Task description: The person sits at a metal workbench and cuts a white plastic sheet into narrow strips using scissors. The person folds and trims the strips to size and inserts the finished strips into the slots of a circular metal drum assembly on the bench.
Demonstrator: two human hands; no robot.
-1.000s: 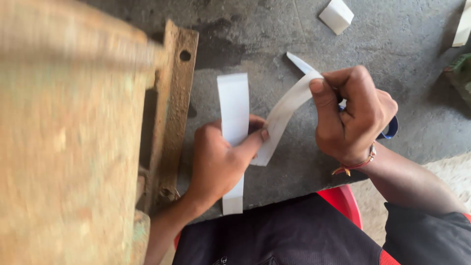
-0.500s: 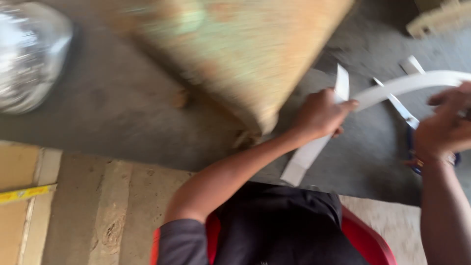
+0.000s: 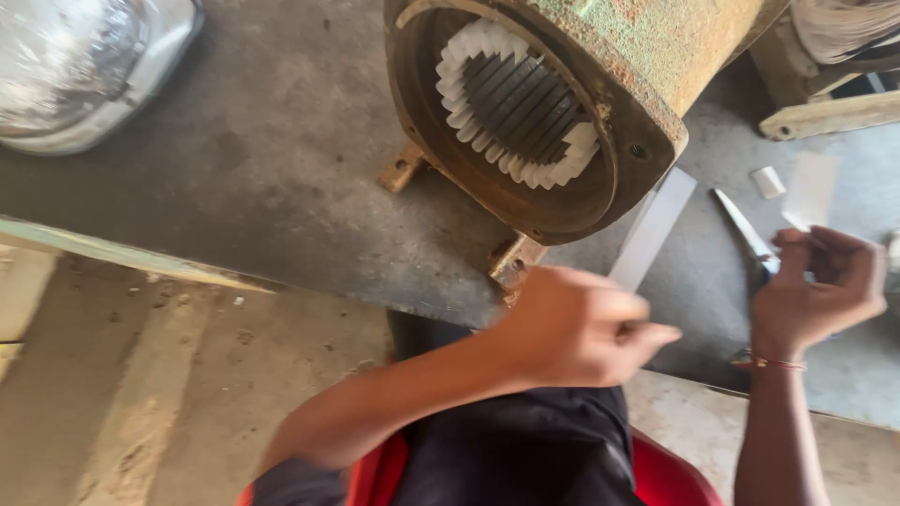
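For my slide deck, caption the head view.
Hands handle white paper strips beside a rusty motor housing.

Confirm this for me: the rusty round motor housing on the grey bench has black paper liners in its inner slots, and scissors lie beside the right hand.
Not quite: in the head view the liners in the rusty round motor housing are white, not black. The scissors do lie on the grey bench beside the right hand.

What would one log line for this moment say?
left hand: pinching white paper strip | right hand: holding paper piece | scissors on bench | rusty motor housing open, white slot liners
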